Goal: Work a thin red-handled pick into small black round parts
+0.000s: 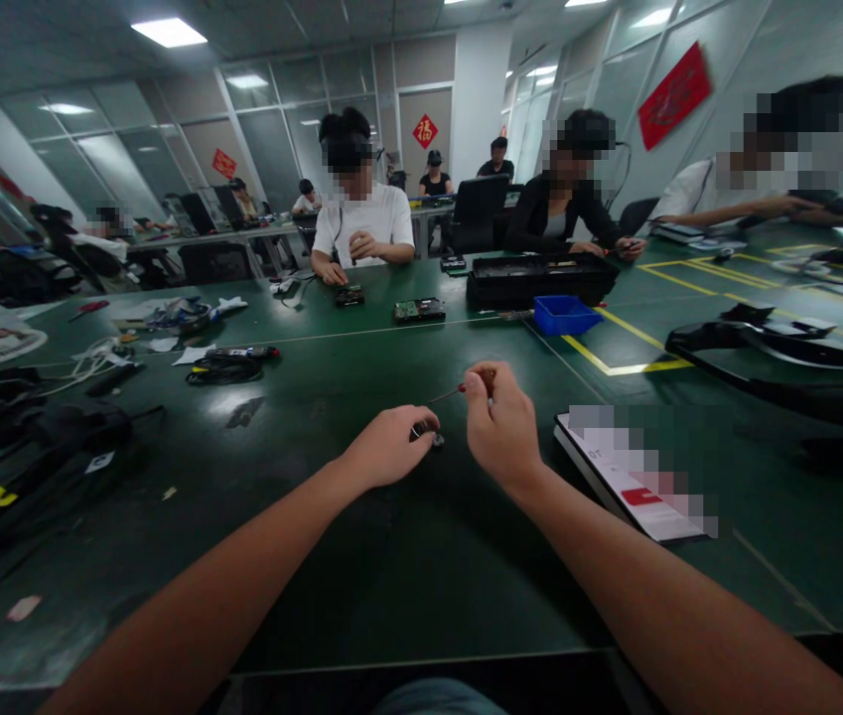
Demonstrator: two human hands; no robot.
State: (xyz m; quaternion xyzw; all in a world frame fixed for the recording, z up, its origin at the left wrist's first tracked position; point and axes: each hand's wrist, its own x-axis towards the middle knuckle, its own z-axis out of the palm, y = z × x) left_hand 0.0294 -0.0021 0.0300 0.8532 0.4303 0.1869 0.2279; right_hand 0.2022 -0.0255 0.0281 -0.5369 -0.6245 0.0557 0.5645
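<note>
Over the middle of the green table, my left hand (389,447) is closed around a small dark part (416,431) with a shiny edge; my fingers cover most of it, so its kind is unclear. A small grey metallic piece (438,440) shows beside my left fingertips; whether it belongs to the dark part I cannot tell. My right hand (501,422) is closed on a screwdriver (461,388) with a reddish handle. Its thin shaft points left, above and apart from the small part.
A box-like white-and-red item (633,487) lies right of my right hand. Ahead are a blue bin (566,315), a black housing (540,281) and a circuit-board device (419,311). Bundled black cable (231,364) lies left. A co-worker (365,223) handles a device opposite.
</note>
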